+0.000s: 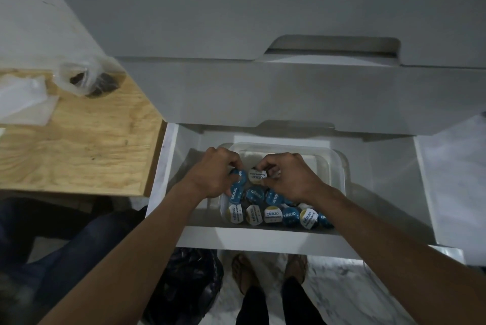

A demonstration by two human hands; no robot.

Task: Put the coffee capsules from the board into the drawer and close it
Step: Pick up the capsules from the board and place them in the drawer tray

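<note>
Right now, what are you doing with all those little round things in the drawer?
A person is setting coffee capsules into a clear plastic tub inside the open drawer. The left hand holds a blue capsule and the right hand pinches a white one. The wooden board shows no capsules.

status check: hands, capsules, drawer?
Left hand grips a blue capsule, right hand pinches a white capsule; both over the clear tub. Drawer open. Nothing blocking.
</note>
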